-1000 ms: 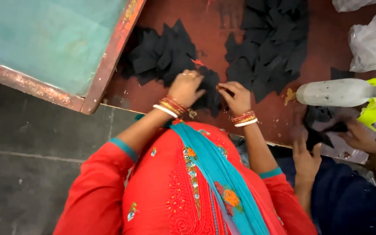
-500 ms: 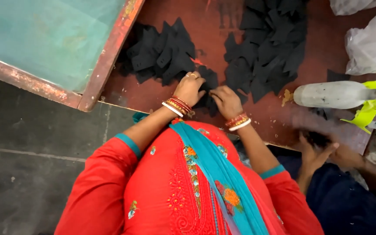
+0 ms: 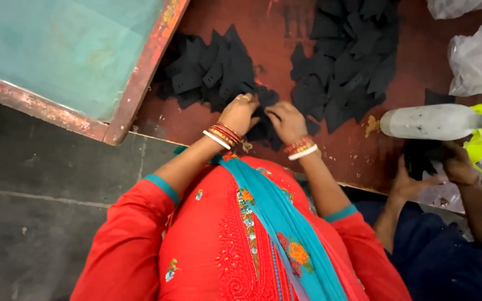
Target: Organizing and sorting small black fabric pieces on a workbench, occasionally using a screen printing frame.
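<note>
At six o'clock, red sleeves [image 3: 140,234] lead up to both hands at centre. Left hand [image 3: 240,113] and right hand [image 3: 285,121] pinch black fabric pieces [image 3: 264,131] on the red table [image 3: 207,120], fingers curled, probably gripping one piece together. At twelve o'clock lie black piles [image 3: 347,61]; at three, a bottle [image 3: 433,121].

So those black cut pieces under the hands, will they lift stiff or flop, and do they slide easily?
The black cut pieces look thin and flat with sharp corners, so probably light and bendy rather than rigid. They lie overlapped in loose heaps, so a push would likely drag several together. The left hand and right hand both rest on them; a pinch may well lift more than one.
</note>
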